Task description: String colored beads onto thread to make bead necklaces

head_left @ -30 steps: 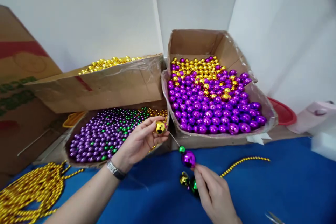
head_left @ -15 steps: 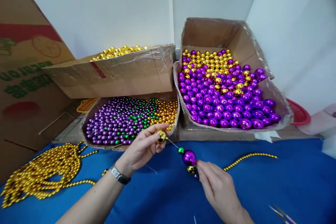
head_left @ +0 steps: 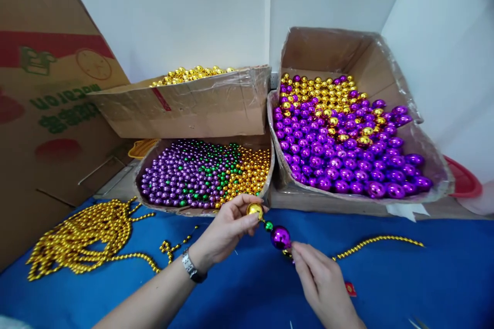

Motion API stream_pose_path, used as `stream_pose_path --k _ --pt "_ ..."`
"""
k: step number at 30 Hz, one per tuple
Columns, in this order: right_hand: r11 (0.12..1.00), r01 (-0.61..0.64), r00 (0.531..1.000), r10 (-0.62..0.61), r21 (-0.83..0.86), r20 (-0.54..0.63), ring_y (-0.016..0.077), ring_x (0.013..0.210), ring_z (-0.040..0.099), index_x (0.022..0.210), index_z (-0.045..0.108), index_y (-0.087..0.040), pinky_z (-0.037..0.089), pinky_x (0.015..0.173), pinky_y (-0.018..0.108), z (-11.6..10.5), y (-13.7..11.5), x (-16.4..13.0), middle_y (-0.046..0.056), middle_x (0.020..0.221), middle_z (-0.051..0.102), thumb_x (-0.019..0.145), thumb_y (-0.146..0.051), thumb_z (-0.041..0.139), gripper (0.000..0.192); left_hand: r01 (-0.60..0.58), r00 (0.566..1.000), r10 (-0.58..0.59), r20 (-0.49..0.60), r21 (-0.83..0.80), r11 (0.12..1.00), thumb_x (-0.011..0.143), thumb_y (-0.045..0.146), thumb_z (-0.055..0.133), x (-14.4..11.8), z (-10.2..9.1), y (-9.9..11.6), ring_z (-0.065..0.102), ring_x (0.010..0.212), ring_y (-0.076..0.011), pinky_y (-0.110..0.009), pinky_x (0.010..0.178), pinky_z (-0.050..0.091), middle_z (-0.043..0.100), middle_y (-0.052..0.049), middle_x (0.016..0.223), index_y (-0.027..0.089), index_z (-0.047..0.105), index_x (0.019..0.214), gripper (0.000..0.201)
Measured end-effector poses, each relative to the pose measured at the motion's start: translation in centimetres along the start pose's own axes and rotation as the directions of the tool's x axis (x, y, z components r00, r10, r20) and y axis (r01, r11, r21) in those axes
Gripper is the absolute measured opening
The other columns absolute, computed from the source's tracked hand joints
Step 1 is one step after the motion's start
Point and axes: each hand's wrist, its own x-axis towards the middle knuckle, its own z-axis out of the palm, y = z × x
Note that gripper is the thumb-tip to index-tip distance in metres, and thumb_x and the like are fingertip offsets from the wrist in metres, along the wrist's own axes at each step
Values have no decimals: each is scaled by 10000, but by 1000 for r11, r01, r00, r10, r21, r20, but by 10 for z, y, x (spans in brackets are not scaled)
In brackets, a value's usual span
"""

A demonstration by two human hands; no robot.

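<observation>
1 red tag (head_left: 350, 289) lies on the blue surface (head_left: 254, 298), showing just beside the right hand (head_left: 324, 278). That hand is narrow, its thumb and fingertips pinched at the lower edge of a big purple bead (head_left: 280, 237). Below the purple bead another bead shows, mostly hidden by the fingers. The left hand (head_left: 233, 223), a watch (head_left: 192, 267) on its wrist, holds a gold bead (head_left: 254, 210) between thumb and fingers. A small green bead (head_left: 269, 225) sits between these 2, just beside the purple; the row is held above the surface.

A short strand (head_left: 166, 249) lies left of the left hand, near a heap of gold strands (head_left: 83, 239). 1 gold strand (head_left: 380, 240) curves out beyond the right hand.

Farther back, the low box (head_left: 160, 208) holds small purple, green and gold beads. The right box (head_left: 320, 54) holds larger purple beads, with gold toward the back. The upper box (head_left: 193, 113) holds gold beads. A big carton (head_left: 57, 164) stands at left, before a pale wall (head_left: 208, 10).
</observation>
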Motion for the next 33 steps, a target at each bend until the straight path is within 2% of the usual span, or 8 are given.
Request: stream_pose_path --k 3,6,12,16,21,26,30,33 --pt "1000 -1 1000 1 -3 -17 173 758 636 1015 594 -173 502 679 259 4 1 0 73 840 656 928 -190 394 219 -35 999 35 -15 0 999 714 236 733 -2 1 0 586 854 -167 -258 706 464 642 -97 1024 178 608 1025 340" --pt "1000 -15 1000 15 1 -26 172 780 644 1031 579 -177 506 689 256 7 0 -1 77 869 666 933 -197 387 216 -28 1000 27 -12 -55 998 726 238 722 -4 1 -2 586 902 -186 -304 765 475 635 -104 1054 180 602 1040 341" --pt "990 -135 990 136 -32 25 163 757 643 1042 518 -188 514 649 239 7 -5 0 74 874 654 948 -226 351 195 -45 998 45 -51 -11 999 734 211 715 -6 -4 -3 583 869 -177 -323 774 492 608 -119 1085 151 614 1046 334" --pt "994 -103 994 105 -41 42 168 775 617 1084 520 -183 507 667 253 5 -9 2 75 861 605 948 -202 315 246 -16 997 14 -70 -40 999 755 226 695 -6 -6 -3 587 819 -157 -306 742 502 591 -106 1089 154 618 1048 312" --pt "997 -76 996 76 -12 -44 155 738 580 1055 574 -182 485 651 243 5 -7 2 73 857 536 944 -207 353 248 -46 994 45 -96 -5 999 733 235 714 -8 -4 -2 591 820 -167 -315 743 503 603 -94 1048 165 624 1047 334" --pt "989 -88 996 91 115 -26 150 734 585 1074 584 -202 479 657 229 5 -4 -1 51 827 549 936 -204 397 233 -113 987 124 -101 107 988 692 191 745 -14 -2 -2 572 834 -159 -298 772 487 615 -70 1000 181 620 1056 384" --pt "987 -88 995 93 135 -24 147 727 584 1070 596 -202 478 648 226 6 -3 -2 50 821 549 934 -206 410 231 -100 991 105 -87 57 993 716 205 727 -18 -2 -3 569 881 -180 -327 769 495 593 -88 1076 193 581 1064 378" --pt "983 -100 994 104 152 -19 151 719 587 1053 616 -198 485 643 226 6 -5 -2 55 803 560 933 -238 419 234 -109 989 118 -88 106 988 708 192 733 -19 -1 -3 574 870 -169 -299 768 481 607 -77 1026 184 584 1027 352"
